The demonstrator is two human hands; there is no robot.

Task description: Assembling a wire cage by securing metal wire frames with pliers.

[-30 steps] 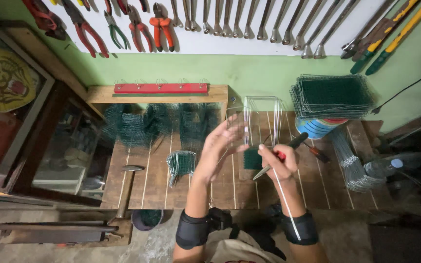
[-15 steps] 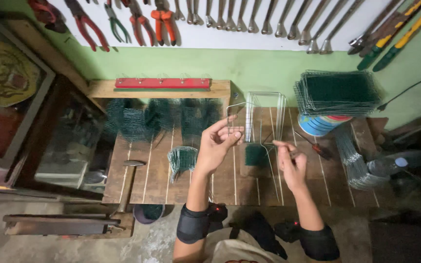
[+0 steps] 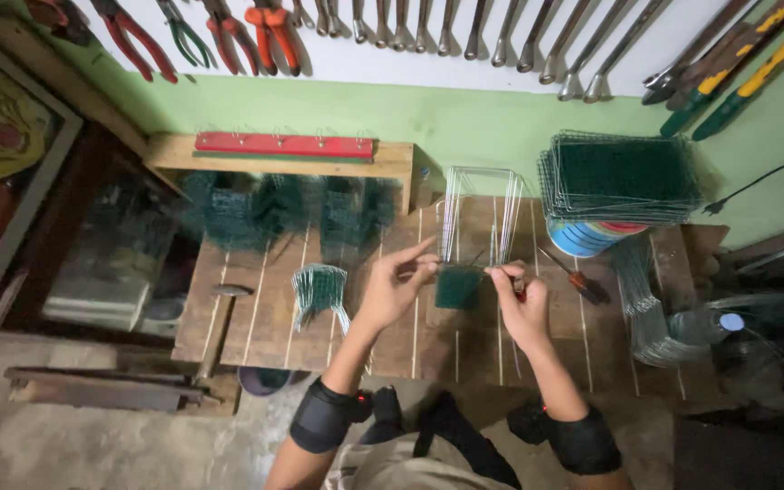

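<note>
Your left hand [image 3: 395, 289] and right hand [image 3: 517, 304] each pinch an opposite edge of the small green mesh piece [image 3: 456, 287], which hangs between them above the wooden bench [image 3: 256, 318]; both hands are equally near.

A workshop: wall-hung pliers [image 3: 269, 32], wooden workbench [image 3: 256, 318], stacked wire mesh [image 3: 623, 177].

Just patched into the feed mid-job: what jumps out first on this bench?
At the middle of the wooden bench, the left hand and right hand pinch a small green mesh piece between them. A tall stack of green mesh panels sits on a blue tub at the back right. Pliers and wrenches hang along the wall above.
</note>
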